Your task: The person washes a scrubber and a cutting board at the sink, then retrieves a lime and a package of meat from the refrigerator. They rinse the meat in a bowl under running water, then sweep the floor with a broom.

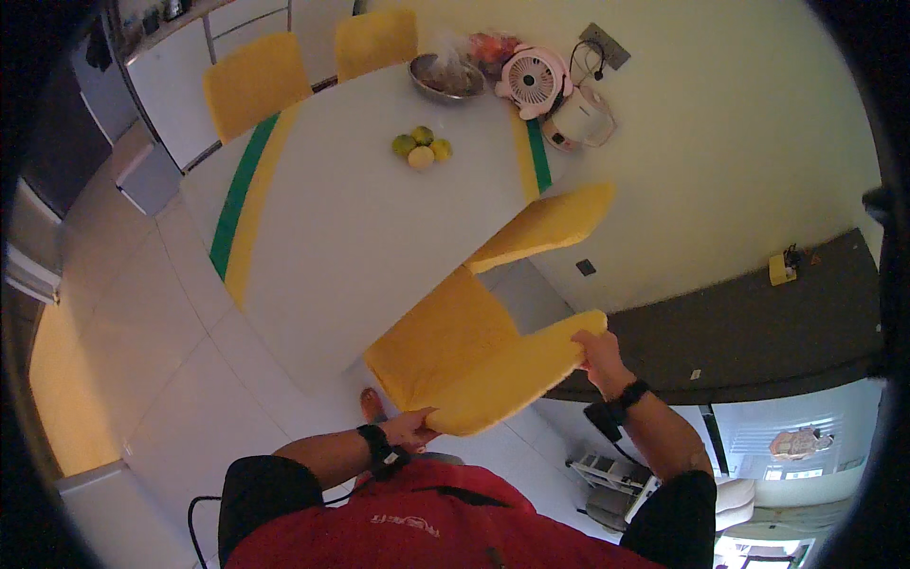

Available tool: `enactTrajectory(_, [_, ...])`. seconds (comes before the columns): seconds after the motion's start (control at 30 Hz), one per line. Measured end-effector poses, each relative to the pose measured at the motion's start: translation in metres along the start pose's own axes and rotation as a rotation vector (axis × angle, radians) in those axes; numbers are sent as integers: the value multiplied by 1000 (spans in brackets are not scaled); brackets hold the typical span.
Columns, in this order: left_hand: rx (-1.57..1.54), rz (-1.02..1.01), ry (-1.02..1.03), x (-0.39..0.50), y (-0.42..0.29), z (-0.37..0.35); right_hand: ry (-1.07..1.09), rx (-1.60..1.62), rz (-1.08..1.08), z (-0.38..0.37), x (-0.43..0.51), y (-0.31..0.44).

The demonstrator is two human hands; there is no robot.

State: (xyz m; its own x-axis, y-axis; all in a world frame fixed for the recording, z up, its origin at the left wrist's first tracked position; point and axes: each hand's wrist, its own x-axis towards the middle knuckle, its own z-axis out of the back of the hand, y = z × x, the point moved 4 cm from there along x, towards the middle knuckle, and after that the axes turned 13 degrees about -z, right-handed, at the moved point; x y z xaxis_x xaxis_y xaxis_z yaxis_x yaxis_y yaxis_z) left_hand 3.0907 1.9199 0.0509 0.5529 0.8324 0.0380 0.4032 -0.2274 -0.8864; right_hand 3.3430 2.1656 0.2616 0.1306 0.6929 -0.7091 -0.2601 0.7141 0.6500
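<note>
A yellow-covered chair (508, 380) stands before me, its seat partly under the edge of the white table (355, 235). My left hand (412, 429) grips the near left end of its backrest. At the other end of the same backrest, my right hand (599, 355) is closed around the top corner. Both wrists wear black bands. Beyond this chair is a second yellow chair (544, 227), close against the table. Several green and yellow citrus fruits (421, 147) are grouped on the tabletop.
Toward the wall are a metal bowl (434, 89) with a plastic bag, a pink fan (533, 80) and a white appliance (579, 119). Two yellow chairs (256, 82) line the far side. A dark counter (732, 341) lies right; a foot (371, 404) shows below the table.
</note>
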Motion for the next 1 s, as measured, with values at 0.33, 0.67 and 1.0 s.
enactTrajectory(0.33, [-1165,130,-885,-5,45,82,249,-12,120,-100,43,54])
enactTrajectory(0.67, [-518,-252,-931,-7,46,130,219,168,249,-136,123,-16])
enactTrajectory(1.0, [-53,183,-967,-2,-4,127,438,-92,119,-91,166,-3])
